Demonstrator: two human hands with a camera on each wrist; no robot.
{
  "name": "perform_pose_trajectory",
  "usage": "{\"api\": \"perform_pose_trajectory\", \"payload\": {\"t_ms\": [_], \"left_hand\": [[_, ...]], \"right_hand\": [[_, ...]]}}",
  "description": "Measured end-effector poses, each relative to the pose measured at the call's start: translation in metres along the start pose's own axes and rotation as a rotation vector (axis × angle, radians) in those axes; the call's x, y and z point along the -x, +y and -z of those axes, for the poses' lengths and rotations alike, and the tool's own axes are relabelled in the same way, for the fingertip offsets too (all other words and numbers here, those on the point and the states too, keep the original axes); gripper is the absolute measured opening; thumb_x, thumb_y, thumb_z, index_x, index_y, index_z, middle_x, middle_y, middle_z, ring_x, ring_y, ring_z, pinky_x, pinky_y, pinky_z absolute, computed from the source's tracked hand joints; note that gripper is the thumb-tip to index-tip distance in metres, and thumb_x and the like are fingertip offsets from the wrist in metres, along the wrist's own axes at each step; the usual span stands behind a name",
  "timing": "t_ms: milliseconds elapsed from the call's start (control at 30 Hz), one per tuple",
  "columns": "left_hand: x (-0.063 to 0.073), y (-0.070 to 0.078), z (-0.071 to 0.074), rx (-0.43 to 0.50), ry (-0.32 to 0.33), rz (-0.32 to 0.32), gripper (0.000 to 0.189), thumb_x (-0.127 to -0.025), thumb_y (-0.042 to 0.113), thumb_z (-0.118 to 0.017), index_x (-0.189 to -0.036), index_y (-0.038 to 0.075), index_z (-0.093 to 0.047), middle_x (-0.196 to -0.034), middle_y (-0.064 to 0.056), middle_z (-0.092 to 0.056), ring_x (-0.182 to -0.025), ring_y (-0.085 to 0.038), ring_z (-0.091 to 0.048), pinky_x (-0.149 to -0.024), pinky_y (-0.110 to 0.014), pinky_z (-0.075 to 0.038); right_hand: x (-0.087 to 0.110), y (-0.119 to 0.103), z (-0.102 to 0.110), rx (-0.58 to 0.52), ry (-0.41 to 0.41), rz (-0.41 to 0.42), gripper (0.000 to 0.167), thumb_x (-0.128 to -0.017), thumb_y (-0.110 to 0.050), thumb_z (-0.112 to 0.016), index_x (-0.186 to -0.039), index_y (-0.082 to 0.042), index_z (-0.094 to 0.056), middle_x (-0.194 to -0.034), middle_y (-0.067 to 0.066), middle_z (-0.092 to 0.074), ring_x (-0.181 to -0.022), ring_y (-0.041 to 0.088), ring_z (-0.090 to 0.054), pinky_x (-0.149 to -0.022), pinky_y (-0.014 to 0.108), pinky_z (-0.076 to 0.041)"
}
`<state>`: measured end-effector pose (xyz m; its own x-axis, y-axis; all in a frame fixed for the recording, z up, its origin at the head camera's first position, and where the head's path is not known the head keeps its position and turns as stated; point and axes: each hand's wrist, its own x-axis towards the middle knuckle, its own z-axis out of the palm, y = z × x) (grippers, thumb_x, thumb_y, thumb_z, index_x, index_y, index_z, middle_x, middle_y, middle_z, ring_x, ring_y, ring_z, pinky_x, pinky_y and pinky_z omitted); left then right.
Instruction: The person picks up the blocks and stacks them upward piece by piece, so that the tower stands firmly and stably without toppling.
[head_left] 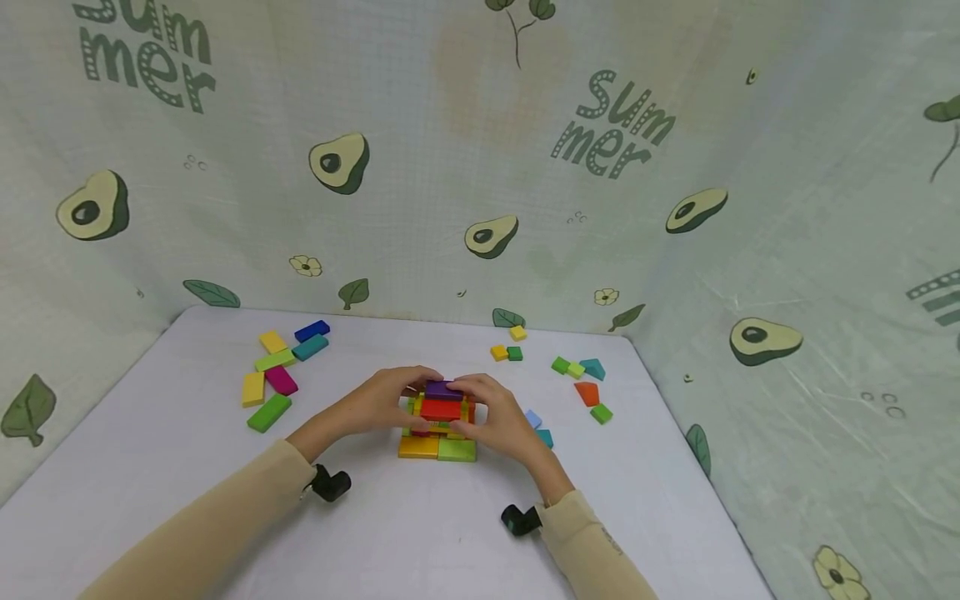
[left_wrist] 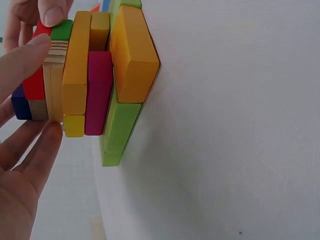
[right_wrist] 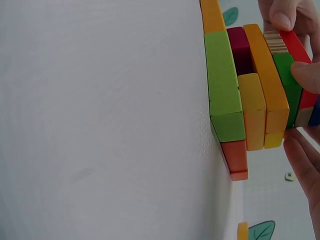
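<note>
Both hands are at the upper part of a layered stack of coloured wooden blocks. My left hand (head_left: 372,406) grips the left end of a red block (head_left: 441,410), thumb in front and fingers behind. At the other end, my right hand (head_left: 501,419) grips it the same way. A purple block (head_left: 444,390) lies on top of the red one. Underneath are a green block (right_wrist: 287,87), orange blocks (left_wrist: 76,75) and a magenta block (left_wrist: 99,95). Orange (head_left: 417,448) and lime (head_left: 457,451) blocks form the front of the bottom layer. The fingers hide part of the upper layers.
To the left on the white table (head_left: 420,533) lie several loose blocks, including a magenta block (head_left: 282,381) and a green block (head_left: 268,412). Smaller pieces are scattered at right, among them an orange-red piece (head_left: 588,393) and a teal triangle (head_left: 592,368). A printed cloth (head_left: 420,208) hangs behind.
</note>
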<state>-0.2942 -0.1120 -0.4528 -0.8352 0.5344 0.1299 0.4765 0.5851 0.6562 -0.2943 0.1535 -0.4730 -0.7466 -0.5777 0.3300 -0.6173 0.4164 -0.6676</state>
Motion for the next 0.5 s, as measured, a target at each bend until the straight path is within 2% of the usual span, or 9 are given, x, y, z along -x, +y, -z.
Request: {"api": "perform_pose_trajectory", "payload": {"t_ms": [333, 500], "left_hand": [[0.0002, -0.001, -0.0011, -0.027, 0.015, -0.017, 0.074, -0.083, 0.021, -0.094, -0.147, 0.022, -0.058, -0.14, 0.003, -0.066, -0.125, -0.018, -0.065, -0.107, -0.042, -0.056], [0.0009, -0.0007, 0.0002, -0.003, 0.006, -0.043, 0.072, -0.084, 0.022, -0.093, -0.147, 0.021, -0.058, -0.139, 0.002, -0.066, -0.124, -0.019, -0.065, -0.108, -0.044, -0.055]], "right_hand": [[-0.0004, 0.0001, -0.0009, 0.012, 0.009, -0.002, 0.056, -0.091, -0.017, -0.086, -0.143, -0.025, -0.065, -0.143, -0.003, -0.06, -0.132, 0.016, -0.059, -0.106, 0.035, -0.056], [0.0001, -0.002, 0.0003, 0.008, 0.009, 0.009, 0.055, -0.092, -0.016, -0.086, -0.142, -0.023, -0.065, -0.142, -0.002, -0.06, -0.131, 0.018, -0.06, -0.107, 0.035, -0.055]]}}
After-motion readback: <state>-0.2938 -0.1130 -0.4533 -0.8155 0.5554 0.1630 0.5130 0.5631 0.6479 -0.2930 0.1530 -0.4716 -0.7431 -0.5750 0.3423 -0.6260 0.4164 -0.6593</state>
